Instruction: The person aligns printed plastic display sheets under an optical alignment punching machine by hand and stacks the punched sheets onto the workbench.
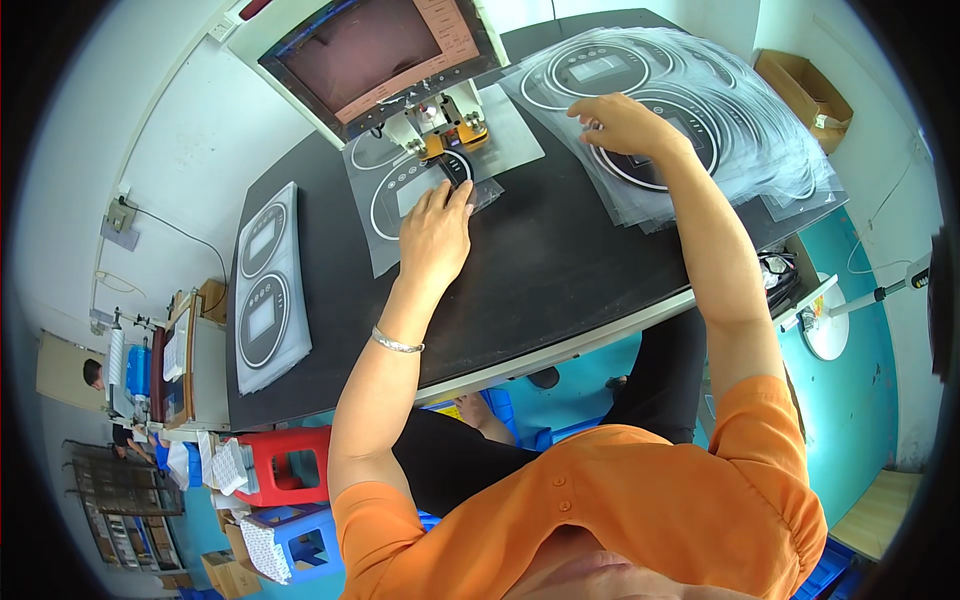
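On the dark bench (560, 270), left hand (436, 225) presses flat, fingers together, steadying a clear sheet (392, 215) under the far press (440, 125); right hand (625, 122), fingers curled, grips the right stack's (740, 130) top sheet.

dark screen (372, 50) top centre; cardboard box (805, 95) right

Both bare forearms reach forward over the counter (560, 270). The left hand (436, 232) lies palm down, fingers (452, 195) straight and together, pressing flat at the counter's middle, a metal bracelet on its wrist. The right hand (622, 122) stretches farther toward the counter's far right, fingers curled downward.
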### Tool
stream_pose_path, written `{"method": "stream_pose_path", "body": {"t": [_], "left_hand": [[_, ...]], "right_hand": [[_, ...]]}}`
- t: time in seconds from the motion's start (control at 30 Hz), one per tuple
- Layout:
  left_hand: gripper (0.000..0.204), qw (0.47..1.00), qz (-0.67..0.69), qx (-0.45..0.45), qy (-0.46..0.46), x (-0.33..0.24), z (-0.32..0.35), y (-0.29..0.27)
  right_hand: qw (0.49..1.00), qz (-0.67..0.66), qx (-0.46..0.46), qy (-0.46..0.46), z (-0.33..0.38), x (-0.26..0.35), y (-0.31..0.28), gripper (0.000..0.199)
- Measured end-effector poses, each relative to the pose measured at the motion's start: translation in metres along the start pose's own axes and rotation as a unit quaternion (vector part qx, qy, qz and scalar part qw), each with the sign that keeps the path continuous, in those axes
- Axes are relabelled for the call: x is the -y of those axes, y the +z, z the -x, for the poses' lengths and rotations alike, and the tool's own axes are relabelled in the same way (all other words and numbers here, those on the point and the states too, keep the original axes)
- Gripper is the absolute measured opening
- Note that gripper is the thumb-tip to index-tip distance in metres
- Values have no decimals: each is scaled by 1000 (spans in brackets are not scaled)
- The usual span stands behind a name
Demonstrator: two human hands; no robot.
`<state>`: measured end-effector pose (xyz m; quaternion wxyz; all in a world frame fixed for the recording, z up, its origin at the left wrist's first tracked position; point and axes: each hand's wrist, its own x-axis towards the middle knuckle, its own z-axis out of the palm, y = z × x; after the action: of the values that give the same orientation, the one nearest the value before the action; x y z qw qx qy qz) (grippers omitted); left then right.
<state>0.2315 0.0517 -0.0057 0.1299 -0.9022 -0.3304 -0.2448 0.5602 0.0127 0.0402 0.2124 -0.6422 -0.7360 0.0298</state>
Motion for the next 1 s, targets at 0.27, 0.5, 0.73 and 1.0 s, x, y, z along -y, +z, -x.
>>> {"method": "stream_pose_path", "body": {"t": [0.27,0.5,0.73,1.0], "left_hand": [[40,996,35,57,-52,11,4,8],[41,995,55,46,-63,8,3,5],[35,996,70,4,-54,6,0,1],[30,987,158,19,-15,-57,16,-51]], "right_hand": [[998,-45,-15,-46,-4,12,5,37],[991,-120,-28,-47,-6,19,6,39],[922,-363,100,93,-7,56,13,46],[856,-464,159,164,-10,67,22,55]]}}
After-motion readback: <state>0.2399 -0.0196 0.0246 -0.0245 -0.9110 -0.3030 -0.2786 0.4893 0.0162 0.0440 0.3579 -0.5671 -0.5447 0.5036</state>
